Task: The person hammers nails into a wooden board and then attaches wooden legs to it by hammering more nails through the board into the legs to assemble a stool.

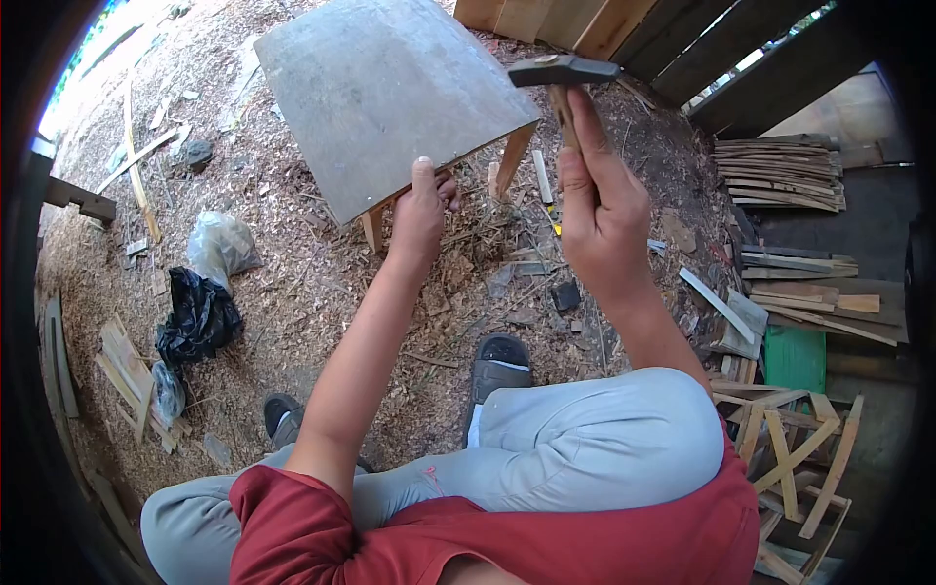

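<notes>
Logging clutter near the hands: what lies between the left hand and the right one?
In the head view, a wooden table leg stands between the left hand and the right hand, with chip-strewn ground below.

Brown ground strewn with wood chips (292, 327) bears a grey-topped wooden table (390, 93). A crumpled black plastic bag (198, 317) lies there too.

My shirt (604, 536) is plain red, and my trousers (595, 439) are pale grey-blue with a small pinkish-red mark (432, 478) at lower centre. The table top (380, 88) at upper centre is grey, mottled with paler patches. My hammer (565, 72) has a dark grey head and light brown handle. At left, one bag (198, 317) is black; at right, a box (795, 358) is green.
</notes>
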Tool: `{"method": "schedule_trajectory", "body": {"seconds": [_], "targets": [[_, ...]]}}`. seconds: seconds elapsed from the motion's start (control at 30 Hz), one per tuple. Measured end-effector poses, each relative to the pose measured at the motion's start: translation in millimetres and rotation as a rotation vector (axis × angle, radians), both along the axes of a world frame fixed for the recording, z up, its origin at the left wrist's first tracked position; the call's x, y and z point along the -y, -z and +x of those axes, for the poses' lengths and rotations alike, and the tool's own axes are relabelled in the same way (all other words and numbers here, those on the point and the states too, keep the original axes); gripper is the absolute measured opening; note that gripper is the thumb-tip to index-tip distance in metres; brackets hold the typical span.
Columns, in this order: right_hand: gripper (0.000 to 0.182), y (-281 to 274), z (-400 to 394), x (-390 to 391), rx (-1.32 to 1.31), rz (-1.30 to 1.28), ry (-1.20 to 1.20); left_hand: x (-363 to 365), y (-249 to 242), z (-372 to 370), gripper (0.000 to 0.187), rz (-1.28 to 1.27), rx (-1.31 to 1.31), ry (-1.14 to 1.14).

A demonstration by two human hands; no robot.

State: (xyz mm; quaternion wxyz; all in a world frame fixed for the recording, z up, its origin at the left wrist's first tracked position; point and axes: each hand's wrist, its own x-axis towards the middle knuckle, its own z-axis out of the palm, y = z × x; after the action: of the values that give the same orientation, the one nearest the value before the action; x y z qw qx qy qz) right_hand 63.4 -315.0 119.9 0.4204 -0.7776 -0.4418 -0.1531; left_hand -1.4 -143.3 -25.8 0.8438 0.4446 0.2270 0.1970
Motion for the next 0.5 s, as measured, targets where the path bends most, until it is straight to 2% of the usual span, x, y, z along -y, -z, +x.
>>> {"method": "schedule_trajectory", "body": {"seconds": [0.1,0.2,0.27,0.3,0.37,0.4,0.43,0.5], "targets": [[0.051,10,-1,0,0.049,0.021,-0.05,0,3,0,0.046,0.015,0.02,0.01],[0.055,21,-5,0,-0.053,0.04,0.007,0,4,0,0.046,0.027,0.014,0.008],[0.062,52,-2,-1,-0.004,-0.482,-0.015,2,1,0,0.047,0.016,0.003,0.01],[0.062,46,-1,-3,0.002,-0.48,-0.019,1,1,1,0.048,0.007,-0.009,0.009],[0.066,31,-2,-7,-0.156,-0.521,-0.009,2,6,4,0.048,0.029,-0.038,0.015],[0.064,32,3,-7,-0.044,-0.215,-0.049,3,9,4,0.049,0.049,-0.073,0.028],[0.064,22,6,-5,-0.049,-0.217,-0.045,5,9,3,0.049,0.047,-0.077,0.032],[0.062,-6,11,-3,-0.018,0.016,0.029,8,7,2,0.048,0.033,-0.028,0.008]]}}
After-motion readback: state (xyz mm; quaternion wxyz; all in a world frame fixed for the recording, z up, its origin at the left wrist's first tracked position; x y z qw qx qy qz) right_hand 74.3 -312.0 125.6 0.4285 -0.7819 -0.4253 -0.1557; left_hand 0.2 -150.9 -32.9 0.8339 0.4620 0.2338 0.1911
